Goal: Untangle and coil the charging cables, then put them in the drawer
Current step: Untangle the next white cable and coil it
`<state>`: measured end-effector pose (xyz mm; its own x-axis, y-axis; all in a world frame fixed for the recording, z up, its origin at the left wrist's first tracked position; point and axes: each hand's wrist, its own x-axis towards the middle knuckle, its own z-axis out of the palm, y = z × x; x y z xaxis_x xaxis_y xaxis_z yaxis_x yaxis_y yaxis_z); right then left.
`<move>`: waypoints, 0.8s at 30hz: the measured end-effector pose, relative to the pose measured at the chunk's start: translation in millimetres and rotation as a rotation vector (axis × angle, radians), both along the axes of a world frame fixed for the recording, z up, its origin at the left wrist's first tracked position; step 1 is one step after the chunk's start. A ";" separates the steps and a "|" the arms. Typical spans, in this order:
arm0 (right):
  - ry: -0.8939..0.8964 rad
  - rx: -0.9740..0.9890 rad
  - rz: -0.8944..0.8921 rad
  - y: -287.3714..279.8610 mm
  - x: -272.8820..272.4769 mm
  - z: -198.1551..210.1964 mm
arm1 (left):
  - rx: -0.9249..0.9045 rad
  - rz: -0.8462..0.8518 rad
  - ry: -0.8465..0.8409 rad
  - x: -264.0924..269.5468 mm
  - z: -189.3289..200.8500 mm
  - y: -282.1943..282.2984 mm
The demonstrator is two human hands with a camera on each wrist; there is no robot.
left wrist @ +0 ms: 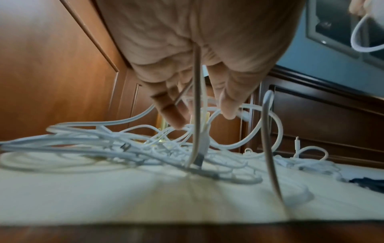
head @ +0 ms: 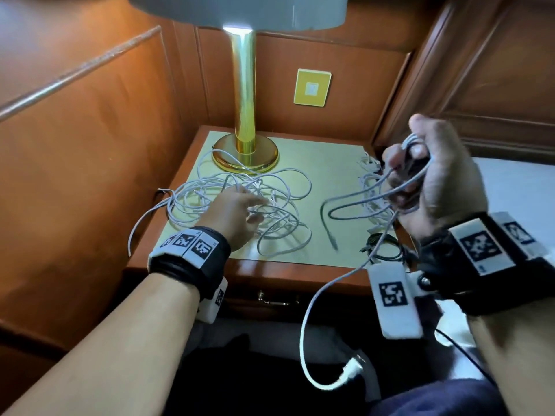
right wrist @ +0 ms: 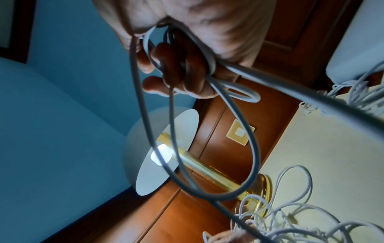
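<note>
A big tangle of white charging cables [head: 279, 217] lies on the pale top of the nightstand [head: 330, 163]. My left hand [head: 258, 205] reaches into it; in the left wrist view its fingers [left wrist: 176, 118] point down, fairly straight, and touch the strands [left wrist: 104, 141]. My right hand [head: 402, 172] is raised at the right edge and grips several loops of a grey-white cable [head: 354, 202], seen wrapped round the curled fingers [right wrist: 172, 65]. That cable's tail hangs off the front down to a white plug [head: 350, 370]. The drawer [head: 274, 300] below is closed.
A gold lamp [head: 244, 115] stands at the back of the nightstand, its base [head: 244, 157] touching the tangle. A smaller heap of white cables [head: 371, 178] and a black cable [head: 384, 247] lie at the right edge. Wood panels enclose left and back; a white bed [head: 510, 181] is right.
</note>
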<state>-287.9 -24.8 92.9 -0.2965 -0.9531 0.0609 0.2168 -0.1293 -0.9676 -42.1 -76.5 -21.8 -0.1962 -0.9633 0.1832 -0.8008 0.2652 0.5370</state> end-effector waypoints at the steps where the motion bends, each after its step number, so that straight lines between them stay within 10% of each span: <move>1: -0.027 0.012 0.002 -0.2 4.0 0.1 | -0.001 -0.002 -0.034 -1.4 2.0 1.8; 13: -0.189 -0.050 0.284 51.6 22.8 14.6 | -0.168 0.149 -0.082 5.1 54.0 47.0; 15: -0.189 -0.051 0.320 66.4 26.1 18.0 | -0.321 -0.052 0.075 -2.9 65.7 66.8; 19: -0.217 -0.055 0.301 96.6 29.5 24.8 | 0.144 -0.337 0.751 -21.3 86.4 121.1; 24: 0.179 0.049 0.236 126.7 17.3 35.2 | 0.176 -0.372 0.854 -24.1 91.7 169.0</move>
